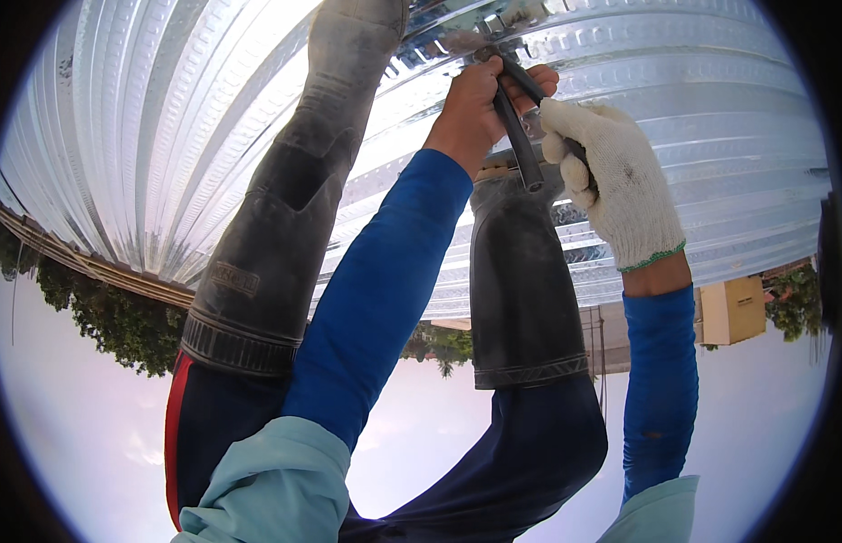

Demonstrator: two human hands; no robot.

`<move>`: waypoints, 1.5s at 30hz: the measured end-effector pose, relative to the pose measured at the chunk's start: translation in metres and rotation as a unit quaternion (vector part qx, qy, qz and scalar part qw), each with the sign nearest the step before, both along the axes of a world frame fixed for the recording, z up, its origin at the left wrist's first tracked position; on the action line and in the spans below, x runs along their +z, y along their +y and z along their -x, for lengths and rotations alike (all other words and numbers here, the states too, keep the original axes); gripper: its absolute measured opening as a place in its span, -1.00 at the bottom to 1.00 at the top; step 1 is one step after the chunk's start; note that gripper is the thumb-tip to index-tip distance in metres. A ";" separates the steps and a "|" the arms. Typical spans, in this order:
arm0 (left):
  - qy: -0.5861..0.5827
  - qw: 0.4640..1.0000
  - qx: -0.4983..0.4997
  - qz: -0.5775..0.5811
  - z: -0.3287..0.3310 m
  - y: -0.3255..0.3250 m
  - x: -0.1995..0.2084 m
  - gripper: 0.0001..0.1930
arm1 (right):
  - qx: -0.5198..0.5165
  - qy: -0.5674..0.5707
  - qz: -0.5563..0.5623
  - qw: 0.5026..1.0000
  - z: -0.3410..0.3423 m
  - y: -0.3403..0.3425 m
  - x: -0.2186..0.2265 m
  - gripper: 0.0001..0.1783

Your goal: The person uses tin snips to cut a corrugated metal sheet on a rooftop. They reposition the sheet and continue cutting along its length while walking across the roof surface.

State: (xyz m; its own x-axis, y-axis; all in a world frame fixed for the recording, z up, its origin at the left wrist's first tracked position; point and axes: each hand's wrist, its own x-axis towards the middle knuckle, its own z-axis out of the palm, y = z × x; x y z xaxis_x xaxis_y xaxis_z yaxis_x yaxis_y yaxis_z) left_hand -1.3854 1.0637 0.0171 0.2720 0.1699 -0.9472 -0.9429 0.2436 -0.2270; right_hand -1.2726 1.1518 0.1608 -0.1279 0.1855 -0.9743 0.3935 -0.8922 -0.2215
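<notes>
A plier-like tool with two dark handles [516, 136] is between my hands, just above the shiny ribbed metal sheet [728, 172]. My bare left hand [470, 109] holds it near the joint, thumb by the head and fingers bent behind the handles. In a white knit glove with a green cuff, my right hand [615, 172] is closed around one handle. The other handle slants down, its end free beside the right boot [525, 271]. The tool's head lies at a slotted, darker strip of metal [439, 45]; what its jaws touch is too small to tell.
My left boot [280, 217] stands on the ribbed sheeting, left of my arms. Past the sheet's edge are trees [113, 317], a yellowish box-like structure [733, 310], a grey wall and open sky.
</notes>
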 end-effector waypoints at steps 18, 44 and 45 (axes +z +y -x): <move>-0.111 0.985 0.098 -0.083 0.015 -0.053 -0.026 -0.44 | -0.031 -0.091 0.073 0.993 0.036 -0.021 -0.003 -0.72; 0.061 0.980 -0.164 -0.090 0.014 -0.053 0.014 -0.51 | -0.078 0.008 0.032 0.996 -0.009 -0.022 -0.013 -0.74; 0.053 0.985 -0.152 -0.066 0.013 -0.050 0.017 -0.54 | -0.090 0.006 0.030 0.995 -0.009 -0.024 -0.012 -0.75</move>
State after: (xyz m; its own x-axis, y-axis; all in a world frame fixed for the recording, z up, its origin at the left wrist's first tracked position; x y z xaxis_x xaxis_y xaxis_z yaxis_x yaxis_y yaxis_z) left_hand -1.3985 1.0135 0.0342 0.2299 0.2196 -0.9481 -0.8388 0.5387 -0.0787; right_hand -1.2632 1.1275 0.1486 -0.1102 0.1478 -0.9829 0.2237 -0.9598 -0.1694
